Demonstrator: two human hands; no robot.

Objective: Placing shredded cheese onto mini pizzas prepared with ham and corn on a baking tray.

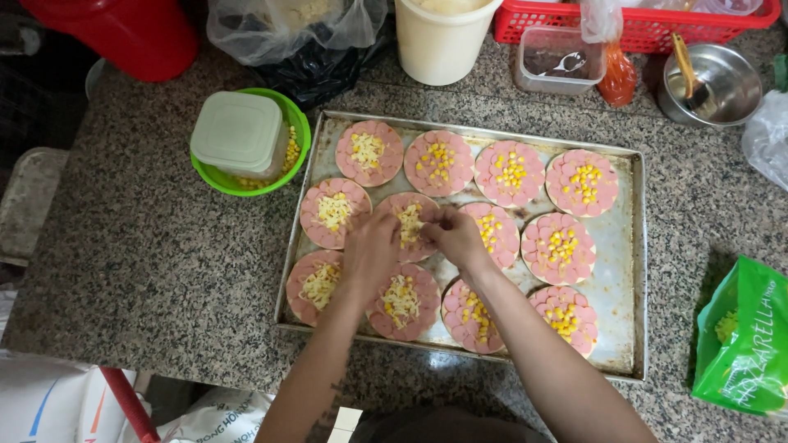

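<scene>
A metal baking tray (624, 246) lies on a speckled stone counter and carries several small round pizzas covered with pink sausage slices and corn. The left ones also have shredded cheese. My left hand (371, 253) and my right hand (456, 238) meet over the middle pizza (408, 223) in the second row, fingers pinched together above its cheese and corn. Shreds of cheese appear to be between my fingertips. My forearms cross the front row of pizzas.
A green bowl (246, 182) of corn holds a lidded clear container at the tray's left. A green cheese bag (743, 336) lies at right. Behind stand a white bucket (442, 41), a clear tub (558, 59), a steel pot (714, 82), a red basket (640, 25) and plastic bags.
</scene>
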